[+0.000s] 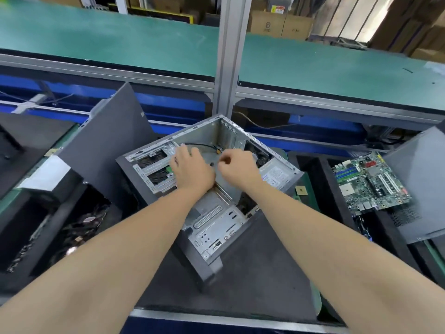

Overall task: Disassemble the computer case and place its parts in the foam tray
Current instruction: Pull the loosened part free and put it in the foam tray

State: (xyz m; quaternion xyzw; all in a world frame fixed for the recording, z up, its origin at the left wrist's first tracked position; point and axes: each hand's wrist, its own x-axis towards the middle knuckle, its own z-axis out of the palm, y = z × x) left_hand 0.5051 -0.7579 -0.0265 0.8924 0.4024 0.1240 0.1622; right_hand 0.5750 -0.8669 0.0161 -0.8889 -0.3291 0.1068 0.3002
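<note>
The case (216,220) lies open side up, turned cornerwise, on a dark mat (260,273) in the middle of the surface. Both hands reach into it. The left hand (192,171) has its fingers (181,150) stretched out and released, tips by the drive cage (154,172). The right hand (237,168) is clenched, thumb against forefinger; nothing shows in the pinch. A black cable (204,145) with a yellow end arcs between the two hands, just beyond them. A grey panel (103,143) leans against the case's left side. To the right, a motherboard (370,183) lies in a black foam tray (313,172), beside another panel (423,189). On the left, a second tray (14,225) holds tangled parts. A green belt (120,44) runs behind.
</note>
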